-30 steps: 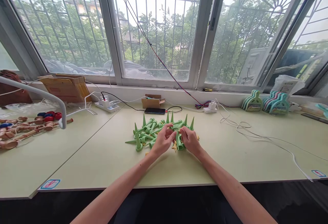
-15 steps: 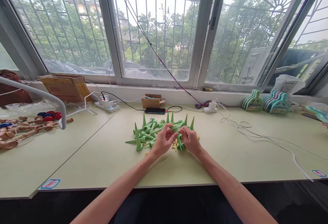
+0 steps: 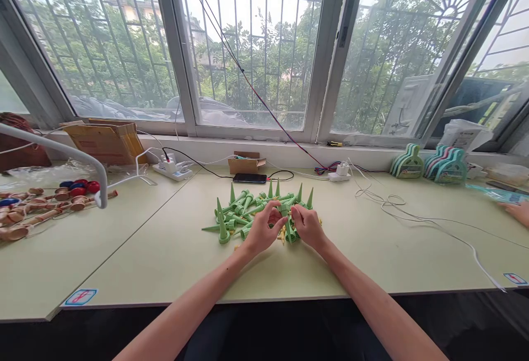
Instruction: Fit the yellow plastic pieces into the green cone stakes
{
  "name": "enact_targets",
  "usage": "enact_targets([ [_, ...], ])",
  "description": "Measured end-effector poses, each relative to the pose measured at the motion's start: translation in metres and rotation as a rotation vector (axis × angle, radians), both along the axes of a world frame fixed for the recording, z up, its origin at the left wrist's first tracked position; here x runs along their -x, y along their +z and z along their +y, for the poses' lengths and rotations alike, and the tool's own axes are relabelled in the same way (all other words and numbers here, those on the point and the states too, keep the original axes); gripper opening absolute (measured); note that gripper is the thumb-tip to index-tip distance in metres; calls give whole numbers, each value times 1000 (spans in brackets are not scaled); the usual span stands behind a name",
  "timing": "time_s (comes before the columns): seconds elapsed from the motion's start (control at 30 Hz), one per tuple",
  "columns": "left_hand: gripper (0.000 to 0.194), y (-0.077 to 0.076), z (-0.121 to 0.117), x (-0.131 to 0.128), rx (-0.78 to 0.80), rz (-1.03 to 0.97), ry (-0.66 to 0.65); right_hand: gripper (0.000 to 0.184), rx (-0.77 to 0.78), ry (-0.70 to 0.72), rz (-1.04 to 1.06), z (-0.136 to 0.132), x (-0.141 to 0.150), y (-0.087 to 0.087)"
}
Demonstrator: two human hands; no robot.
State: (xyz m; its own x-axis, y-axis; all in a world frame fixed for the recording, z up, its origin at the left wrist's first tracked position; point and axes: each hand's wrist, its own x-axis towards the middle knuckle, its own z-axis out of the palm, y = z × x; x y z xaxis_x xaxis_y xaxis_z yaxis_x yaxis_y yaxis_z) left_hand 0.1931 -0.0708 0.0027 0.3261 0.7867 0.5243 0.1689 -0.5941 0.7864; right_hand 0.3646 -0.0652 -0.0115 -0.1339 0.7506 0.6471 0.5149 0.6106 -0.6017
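Over the heap's near right side, my left hand (image 3: 264, 229) curls with thumb and fingers around a green plastic spike (image 3: 283, 208), whose round head shows between the two hands. Close beside it, my right hand (image 3: 308, 227) is closed in a pinch at the spike; whatever its fingertips hold is too small and hidden to name. A heap of green cone-shaped spikes (image 3: 247, 202) surrounds both hands, some upright, others lying down. One upright spike (image 3: 223, 230) stands at the left front. Small yellow plastic parts (image 3: 282, 235) lie beneath and between the hands.
A phone (image 3: 250, 178) and small open cardboard box (image 3: 247, 163) sit behind the heap. Power strips (image 3: 172, 170) and white cables (image 3: 397, 202) lie around. Wooden toys (image 3: 49, 206) are at left, hangers (image 3: 448, 165) at right. Another person's hand (image 3: 516, 211) reaches in at the right edge.
My right hand has shifted very slightly; my left hand stays in place. At the right edge, the other person's hand has come further into view by a clear bluish bag, which now lies flatter.
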Motion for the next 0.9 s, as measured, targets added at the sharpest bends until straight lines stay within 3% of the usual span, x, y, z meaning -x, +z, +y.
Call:
enact_targets([
  [0.43, 24, 2, -3, 0, -85, 117, 24, 47, -16, -63, -8, 3, 1, -3],
  [0.9, 31, 2, -1, -5, 33, -49, 16, 48, 28, -10, 59, 1, 2, -1],
])
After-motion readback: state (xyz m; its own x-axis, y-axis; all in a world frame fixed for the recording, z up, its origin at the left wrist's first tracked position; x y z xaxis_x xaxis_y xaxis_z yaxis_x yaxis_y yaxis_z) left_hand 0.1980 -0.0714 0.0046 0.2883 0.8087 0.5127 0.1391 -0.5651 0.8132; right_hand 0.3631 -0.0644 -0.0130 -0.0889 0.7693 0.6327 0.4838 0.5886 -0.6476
